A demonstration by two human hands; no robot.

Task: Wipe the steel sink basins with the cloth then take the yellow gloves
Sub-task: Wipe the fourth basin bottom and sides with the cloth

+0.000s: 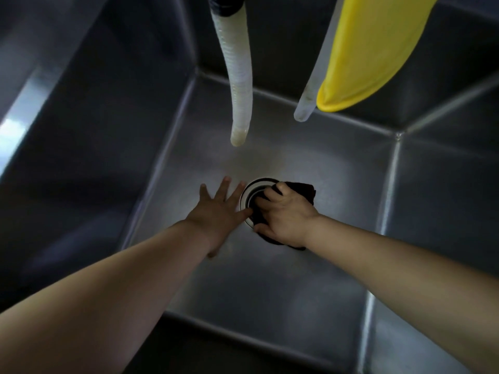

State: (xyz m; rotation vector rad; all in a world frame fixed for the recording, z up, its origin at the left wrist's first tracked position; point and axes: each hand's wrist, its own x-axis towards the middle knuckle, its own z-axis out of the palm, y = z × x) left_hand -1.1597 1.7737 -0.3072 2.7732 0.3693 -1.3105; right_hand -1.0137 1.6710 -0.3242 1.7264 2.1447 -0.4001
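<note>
Gripping a dark crumpled cloth (305, 194) over the round metal drain (249, 194) at the deep steel sink basin (297, 279) floor's centre, the right hand (287, 215) pressed down; the left hand (220, 209) lay flat, fingers spread, beside it.

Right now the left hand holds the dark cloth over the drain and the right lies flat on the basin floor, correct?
Hands are swapped. In the head view the right hand grips the dark cloth over the drain; the left hand lies flat on the basin floor.

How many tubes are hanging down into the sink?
2: a ribbed white hose left of centre, and a clear tube to its right, beside the yellow glove. Others may hang out of view.
</note>
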